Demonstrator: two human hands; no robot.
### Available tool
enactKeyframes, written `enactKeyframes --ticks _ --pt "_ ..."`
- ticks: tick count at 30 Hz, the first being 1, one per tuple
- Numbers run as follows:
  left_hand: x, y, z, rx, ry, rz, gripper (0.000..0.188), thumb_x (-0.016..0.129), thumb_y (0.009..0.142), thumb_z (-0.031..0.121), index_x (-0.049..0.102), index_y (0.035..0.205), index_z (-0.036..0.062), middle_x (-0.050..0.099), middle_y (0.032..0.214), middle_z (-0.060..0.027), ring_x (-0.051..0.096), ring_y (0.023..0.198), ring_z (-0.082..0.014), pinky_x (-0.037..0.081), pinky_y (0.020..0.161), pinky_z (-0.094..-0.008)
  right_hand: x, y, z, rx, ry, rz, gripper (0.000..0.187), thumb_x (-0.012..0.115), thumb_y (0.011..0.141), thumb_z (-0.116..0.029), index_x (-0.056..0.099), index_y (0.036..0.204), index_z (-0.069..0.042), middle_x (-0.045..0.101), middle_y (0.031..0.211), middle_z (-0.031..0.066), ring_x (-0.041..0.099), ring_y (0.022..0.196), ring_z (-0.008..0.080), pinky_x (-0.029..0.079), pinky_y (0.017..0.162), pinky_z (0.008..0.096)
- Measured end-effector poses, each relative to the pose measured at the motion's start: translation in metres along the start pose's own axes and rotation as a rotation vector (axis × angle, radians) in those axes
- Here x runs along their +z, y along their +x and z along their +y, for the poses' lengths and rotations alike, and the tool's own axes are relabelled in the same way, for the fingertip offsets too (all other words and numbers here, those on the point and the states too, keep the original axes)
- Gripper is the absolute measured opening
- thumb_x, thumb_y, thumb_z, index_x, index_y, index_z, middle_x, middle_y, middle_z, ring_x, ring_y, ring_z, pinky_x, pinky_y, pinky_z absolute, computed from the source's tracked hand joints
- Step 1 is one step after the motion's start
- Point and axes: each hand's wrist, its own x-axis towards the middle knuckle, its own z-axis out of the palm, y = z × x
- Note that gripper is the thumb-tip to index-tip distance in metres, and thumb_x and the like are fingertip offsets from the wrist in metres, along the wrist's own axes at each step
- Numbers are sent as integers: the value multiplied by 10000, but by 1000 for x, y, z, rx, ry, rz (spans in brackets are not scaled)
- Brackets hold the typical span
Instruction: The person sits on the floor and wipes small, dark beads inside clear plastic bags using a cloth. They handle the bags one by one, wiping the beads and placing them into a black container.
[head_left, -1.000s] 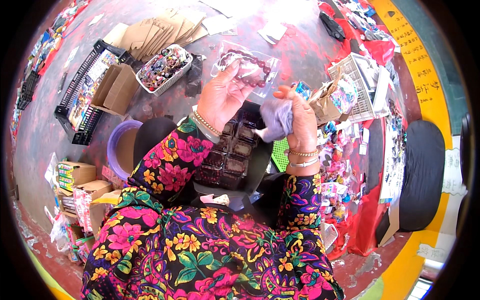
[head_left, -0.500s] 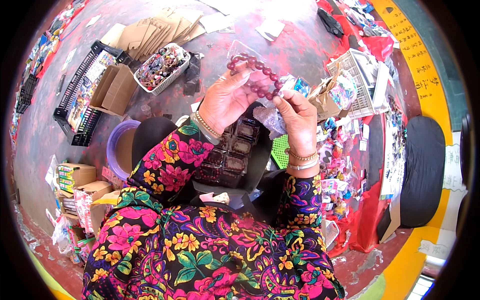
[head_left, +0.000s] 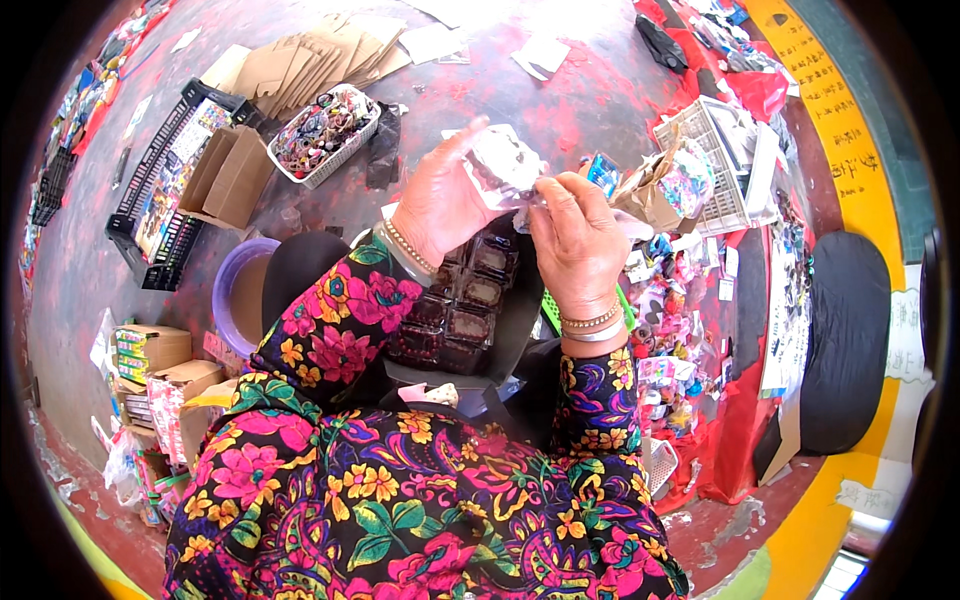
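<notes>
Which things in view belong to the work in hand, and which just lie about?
In use, apparently:
shiny plastic packet, between left hand and right hand;
dark-filled clear packs below.

Lying about, apparently:
white basket of trinkets;
black crate;
purple basin;
flattened cardboard.

The grey, red-stained floor [head_left: 450, 98] before me is carrying fanned cardboard sheets [head_left: 300, 72], a black crate [head_left: 127, 228], a filled white basket [head_left: 338, 163] and loose white papers [head_left: 540, 57].
</notes>
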Motion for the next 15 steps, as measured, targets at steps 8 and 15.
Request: enactKeyframes --ticks 8,15 --pt "-13 4 2 251 -100 12 257 491 885 55 487 1134 -5 555 1110 -120 525 1090 -252 388 1005 -416 11 -7 8 944 1142 -158 218 646 852 -154 602 1004 -4 627 896 -6 537 803 51 432 707 216" --pt "12 -5 -10 366 18 2 333 493 902 42 429 1229 44 523 1146 -95 497 1117 -225 361 1019 -365 37 -14 -6 1094 1358 -21 130 625 862 -117 625 937 -11 632 839 5 534 702 54 425 628 192"
